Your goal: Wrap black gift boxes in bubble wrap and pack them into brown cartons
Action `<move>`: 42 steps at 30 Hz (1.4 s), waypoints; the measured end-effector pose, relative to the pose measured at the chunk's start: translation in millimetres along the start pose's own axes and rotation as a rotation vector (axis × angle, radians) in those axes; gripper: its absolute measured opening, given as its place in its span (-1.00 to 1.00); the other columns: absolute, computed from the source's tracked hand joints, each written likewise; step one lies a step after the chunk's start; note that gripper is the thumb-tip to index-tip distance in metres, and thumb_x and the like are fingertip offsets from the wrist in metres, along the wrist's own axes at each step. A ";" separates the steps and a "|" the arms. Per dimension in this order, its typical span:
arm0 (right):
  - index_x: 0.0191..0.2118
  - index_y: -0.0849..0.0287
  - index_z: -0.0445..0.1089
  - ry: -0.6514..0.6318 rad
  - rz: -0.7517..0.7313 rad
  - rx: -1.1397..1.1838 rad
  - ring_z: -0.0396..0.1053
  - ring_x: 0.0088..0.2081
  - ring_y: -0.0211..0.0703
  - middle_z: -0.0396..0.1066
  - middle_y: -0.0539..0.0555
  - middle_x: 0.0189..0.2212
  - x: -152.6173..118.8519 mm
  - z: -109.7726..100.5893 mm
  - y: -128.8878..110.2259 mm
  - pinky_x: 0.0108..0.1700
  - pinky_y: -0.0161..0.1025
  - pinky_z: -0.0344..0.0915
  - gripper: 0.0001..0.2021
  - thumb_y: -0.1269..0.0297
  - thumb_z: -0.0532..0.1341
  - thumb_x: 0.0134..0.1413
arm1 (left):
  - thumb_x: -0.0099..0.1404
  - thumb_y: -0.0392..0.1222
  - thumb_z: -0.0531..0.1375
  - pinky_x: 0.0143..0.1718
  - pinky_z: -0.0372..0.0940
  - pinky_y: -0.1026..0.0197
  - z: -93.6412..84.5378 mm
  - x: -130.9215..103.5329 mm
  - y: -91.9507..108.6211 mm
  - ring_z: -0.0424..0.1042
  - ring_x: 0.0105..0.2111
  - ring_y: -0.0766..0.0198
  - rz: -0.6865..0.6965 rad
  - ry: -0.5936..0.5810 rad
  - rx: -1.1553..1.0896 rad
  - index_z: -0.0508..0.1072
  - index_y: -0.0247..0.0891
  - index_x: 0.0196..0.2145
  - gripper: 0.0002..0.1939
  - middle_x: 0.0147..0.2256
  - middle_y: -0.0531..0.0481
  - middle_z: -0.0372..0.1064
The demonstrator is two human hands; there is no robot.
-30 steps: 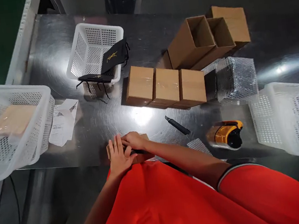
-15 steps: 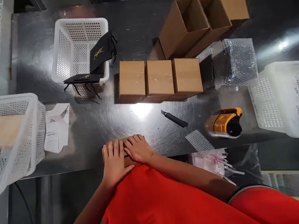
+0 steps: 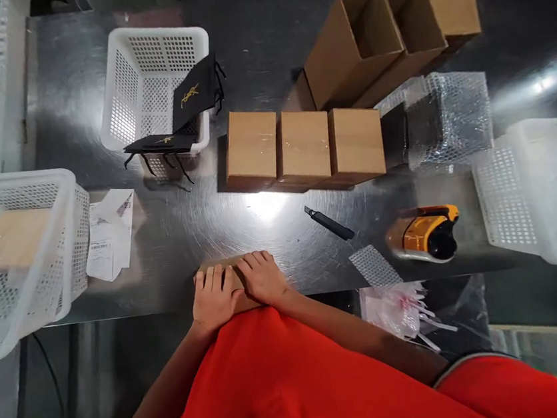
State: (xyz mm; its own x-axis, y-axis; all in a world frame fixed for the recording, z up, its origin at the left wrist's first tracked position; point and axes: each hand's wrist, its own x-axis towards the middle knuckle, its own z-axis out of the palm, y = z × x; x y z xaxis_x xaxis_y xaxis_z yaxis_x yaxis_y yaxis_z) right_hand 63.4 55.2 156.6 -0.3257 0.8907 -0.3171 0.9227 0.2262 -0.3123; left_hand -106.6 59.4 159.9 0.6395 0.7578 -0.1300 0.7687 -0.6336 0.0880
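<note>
At the table's front edge, close against my red shirt, lies a small brown cardboard box [image 3: 237, 280], mostly covered by my hands. My left hand [image 3: 215, 298] rests on its left part, fingers apart and slightly bent, thumb towards the middle. My right hand [image 3: 264, 279] lies flat across the right part with its fingers stretched out. Neither hand is wrapped round anything. A black box cutter [image 3: 330, 223] lies on the table to the right of my hands. Beyond them stand brown cartons in a row, the nearest being the left one [image 3: 252, 146].
A white basket [image 3: 111, 114] carries black gift bags [image 3: 195, 97]. More white baskets stand left [image 3: 71, 219] and right [image 3: 527, 187]. Paper slips [image 3: 108, 238], an orange tape dispenser [image 3: 425, 234], bubble wrap [image 3: 464, 117] and open cartons [image 3: 341, 54] lie about the steel table.
My left hand has drawn back slightly, its thumb moving up onto the box. The dark gap between my hands on the box top no longer shows. The view has shifted a little.
</note>
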 end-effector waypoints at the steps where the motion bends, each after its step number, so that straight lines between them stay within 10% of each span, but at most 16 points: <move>1: 0.00 0.21 0.37 0.027 0.016 0.001 0.23 -0.11 0.04 0.39 0.21 -0.11 -1.9 1.1 -2.5 -0.04 -0.06 0.07 -0.72 0.26 0.02 0.31 | 0.39 -0.01 -0.02 0.02 0.17 -0.13 -0.7 0.1 1.2 0.34 0.01 -0.10 -0.009 0.004 0.008 0.36 -0.38 0.15 -0.48 0.02 -0.34 0.40; 14: -0.16 0.20 0.38 0.059 0.211 -0.003 0.25 -0.15 0.03 0.39 0.22 -0.19 8.9 -1.5 -16.2 -0.14 -0.09 0.09 -0.72 0.25 -0.06 0.35 | 0.38 -0.04 -0.02 0.04 0.17 -0.16 -1.2 -0.2 3.9 0.34 0.02 -0.09 -0.033 -0.043 0.023 0.30 -0.45 0.18 -0.46 0.05 -0.38 0.37; 21: -0.17 0.17 0.37 0.031 0.246 0.020 0.25 -0.15 0.03 0.38 0.20 -0.21 16.3 -3.9 -14.7 -0.14 -0.10 0.10 -0.76 0.29 -0.02 0.32 | 0.17 0.35 0.07 0.23 -0.28 -0.48 -0.2 -5.2 1.8 -0.10 0.32 -0.32 0.043 -0.126 -0.025 0.10 -0.40 0.31 -0.05 0.32 -0.45 -0.06; 28: -0.15 0.17 0.39 -0.004 0.267 0.011 0.23 -0.16 0.04 0.39 0.20 -0.20 16.0 -2.3 -12.5 -0.11 -0.07 0.06 -0.75 0.27 -0.01 0.31 | 0.10 0.18 0.23 0.14 0.01 -0.38 -8.3 5.8 -11.3 0.18 0.16 -0.32 0.158 -0.280 -0.081 0.13 -0.33 0.30 -0.08 0.23 -0.45 0.16; 37: -0.08 0.17 0.39 0.048 0.217 0.054 0.23 -0.13 0.01 0.42 0.18 -0.19 12.5 0.5 -12.7 -0.07 -0.06 0.04 -0.74 0.29 -0.01 0.33 | 0.04 0.23 0.24 0.15 0.04 -0.30 -5.9 6.2 -6.0 0.18 0.15 -0.28 0.141 -0.264 -0.091 0.24 -0.35 0.24 -0.09 0.21 -0.42 0.19; 42: -0.10 0.16 0.38 0.181 0.190 0.105 0.26 -0.14 -0.04 0.43 0.15 -0.15 5.4 6.6 -14.3 -0.05 -0.07 0.08 -0.71 0.28 -0.07 0.37 | 0.07 0.29 0.17 0.18 -0.08 -0.39 0.9 2.4 15.0 0.14 0.17 -0.30 -0.032 -0.049 0.036 0.26 -0.44 0.20 -0.09 0.23 -0.49 0.14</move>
State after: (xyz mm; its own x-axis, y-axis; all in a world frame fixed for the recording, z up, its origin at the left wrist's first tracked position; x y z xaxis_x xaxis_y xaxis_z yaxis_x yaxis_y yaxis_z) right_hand 47.1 54.2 153.4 -0.0981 0.9712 -0.2170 0.9342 0.0147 -0.3565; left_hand -93.6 51.6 160.1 0.6124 0.7696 -0.1806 0.7870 -0.6151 0.0473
